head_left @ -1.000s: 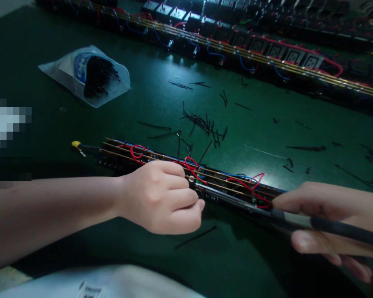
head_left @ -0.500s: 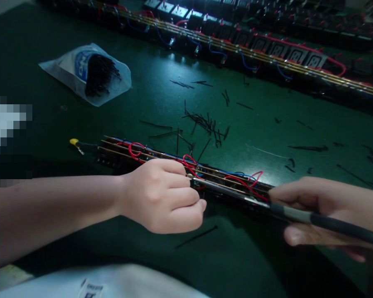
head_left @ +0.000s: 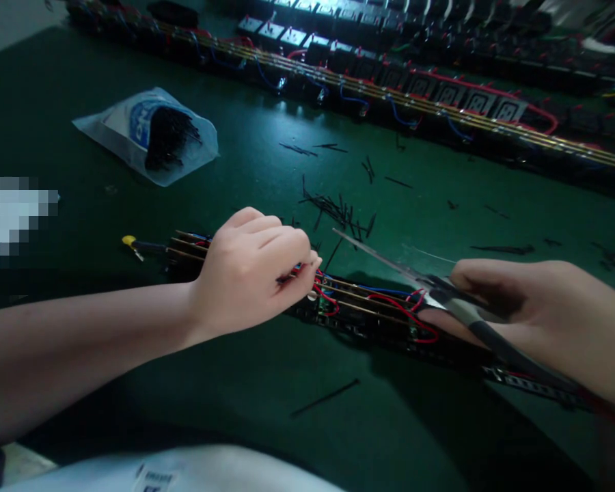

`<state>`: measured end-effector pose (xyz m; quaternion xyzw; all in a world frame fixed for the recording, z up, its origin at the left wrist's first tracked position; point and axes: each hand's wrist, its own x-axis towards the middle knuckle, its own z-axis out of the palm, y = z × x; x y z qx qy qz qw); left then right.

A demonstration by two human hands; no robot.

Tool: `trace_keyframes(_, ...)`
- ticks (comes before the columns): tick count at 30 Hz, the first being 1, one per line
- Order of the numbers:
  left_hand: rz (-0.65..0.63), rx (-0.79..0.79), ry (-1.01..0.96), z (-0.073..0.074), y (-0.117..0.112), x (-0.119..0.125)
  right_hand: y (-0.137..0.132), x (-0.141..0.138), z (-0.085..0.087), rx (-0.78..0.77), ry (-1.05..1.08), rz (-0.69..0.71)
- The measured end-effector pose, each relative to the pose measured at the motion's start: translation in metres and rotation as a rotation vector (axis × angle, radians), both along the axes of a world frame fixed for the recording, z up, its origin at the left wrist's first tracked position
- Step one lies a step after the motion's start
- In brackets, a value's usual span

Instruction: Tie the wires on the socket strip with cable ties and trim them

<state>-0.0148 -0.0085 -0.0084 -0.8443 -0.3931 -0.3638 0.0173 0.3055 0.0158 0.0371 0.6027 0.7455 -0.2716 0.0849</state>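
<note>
A long dark strip [head_left: 359, 328] with brass-coloured bars and red and blue wires lies across the green table. My left hand [head_left: 256, 273] is closed over its middle, fingertips pinched together close to a red wire; what they grip is hidden. In my right hand [head_left: 533, 301] is a pair of long-nose pliers [head_left: 389, 263], their dark handles partly covered by my fingers. The slim tip points left and lies apart from my left hand, above the loose black cable ties [head_left: 333, 205]. A yellow-tipped dark lead [head_left: 151, 246] sticks out at the strip's left end.
An open plastic bag [head_left: 117, 137] filled with black cable ties stands at the upper left. Behind runs a longer wired strip [head_left: 379, 102] with rows of sockets [head_left: 476, 102]. One cable tie [head_left: 325, 398] lies in front, and dark scraps [head_left: 502, 249] are scattered at the right.
My left hand has moved up and turned, from a fist to a pinch above the strip. The pliers have lifted off the strip, their tip now higher and clear of my left hand.
</note>
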Motion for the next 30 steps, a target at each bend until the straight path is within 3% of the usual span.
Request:
trace_keyframes(11,0.057,-0.349,-0.126,0.006,0.001,0.001,0.002,0.01,0.009,0.04,-0.191,0.034)
trace_keyframes(16,0.025,-0.307,-0.094,0.006,0.001,0.001,-0.002,0.012,0.007,-0.047,-0.257,0.101)
trace_keyframes(22,0.034,-0.19,0.142,0.001,0.0,0.003,-0.019,0.03,-0.012,0.253,-0.2,0.18)
trace_keyframes(26,0.055,-0.147,0.262,-0.001,-0.001,0.005,-0.021,0.039,-0.017,0.292,-0.212,0.176)
trace_keyframes(30,0.043,-0.084,0.325,-0.001,-0.001,0.004,-0.009,0.027,-0.01,0.309,-0.223,0.178)
